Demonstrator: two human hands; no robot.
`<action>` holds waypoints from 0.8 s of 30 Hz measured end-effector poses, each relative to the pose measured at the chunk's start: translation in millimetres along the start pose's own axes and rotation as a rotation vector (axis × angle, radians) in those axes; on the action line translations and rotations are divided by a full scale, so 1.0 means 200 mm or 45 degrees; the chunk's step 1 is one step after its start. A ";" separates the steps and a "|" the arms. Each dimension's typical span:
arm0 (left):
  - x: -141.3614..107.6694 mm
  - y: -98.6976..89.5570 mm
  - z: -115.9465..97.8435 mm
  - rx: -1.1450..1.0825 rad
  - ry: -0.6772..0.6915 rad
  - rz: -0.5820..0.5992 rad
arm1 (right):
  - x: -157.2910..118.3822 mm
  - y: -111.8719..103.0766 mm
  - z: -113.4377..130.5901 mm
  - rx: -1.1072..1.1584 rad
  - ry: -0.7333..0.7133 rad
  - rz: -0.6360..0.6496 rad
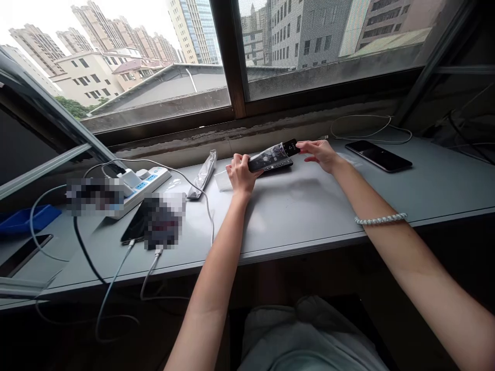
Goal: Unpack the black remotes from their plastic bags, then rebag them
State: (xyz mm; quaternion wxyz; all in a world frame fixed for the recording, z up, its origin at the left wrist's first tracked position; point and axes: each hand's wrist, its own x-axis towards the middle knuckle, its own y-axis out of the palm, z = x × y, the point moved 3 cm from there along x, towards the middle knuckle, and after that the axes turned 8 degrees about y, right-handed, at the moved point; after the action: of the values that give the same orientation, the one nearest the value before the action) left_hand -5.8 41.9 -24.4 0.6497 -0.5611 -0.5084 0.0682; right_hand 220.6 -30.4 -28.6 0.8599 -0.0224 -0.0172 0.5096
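A black remote control (pixel 291 147) is partly inside a clear plastic sleeve (pixel 269 156), its bare end sticking out to the right. My left hand (pixel 243 175) is closed around the sleeved end. My right hand (pixel 322 154) pinches the bare end between thumb and fingers. Just beneath lies a second black remote control (pixel 285 165) on the desk, partly covered by the held one. To the left of my left hand, another plastic-wrapped remote (pixel 203 175) rests on the surface, and a small clear plastic piece (pixel 221 181) is beside my wrist.
A black phone (pixel 379 155) lies on the grey desk (pixel 301 216) at right, near a white cable (pixel 363 138). At left are a white power strip (pixel 149 180), a dark phone (pixel 135 219) with charging cables, and a blue tray (pixel 27 219). A window runs behind.
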 end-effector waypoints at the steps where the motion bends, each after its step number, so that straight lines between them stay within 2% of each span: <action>1: 0.00 0.00 0.00 -0.012 -0.013 -0.004 | 0.00 0.00 -0.01 0.044 0.038 -0.047; 3: 0.00 0.01 0.00 -0.035 -0.017 0.002 | 0.00 0.00 -0.01 0.117 0.107 -0.096; 6: -0.01 0.02 -0.02 -0.058 0.012 0.030 | -0.02 0.06 -0.01 0.133 0.144 -0.024; 9: -0.01 0.02 -0.03 -0.045 0.022 0.055 | -0.04 0.12 0.00 0.045 0.126 0.050; 15: 0.00 0.00 -0.01 -0.012 0.002 0.070 | -0.04 0.18 -0.03 -0.100 0.075 0.070; 19: 0.00 -0.01 0.01 0.009 -0.024 0.038 | -0.02 0.16 -0.02 -0.063 0.007 -0.035; 24: 0.00 0.00 0.03 0.029 -0.104 0.029 | 0.05 0.06 -0.04 0.084 0.013 -0.374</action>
State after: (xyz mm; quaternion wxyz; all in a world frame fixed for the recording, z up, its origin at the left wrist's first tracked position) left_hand -9.9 45.6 -24.3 0.6339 -0.5562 -0.5272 0.1041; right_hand 216.4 -16.0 -36.6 0.9255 0.0061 0.0010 0.3786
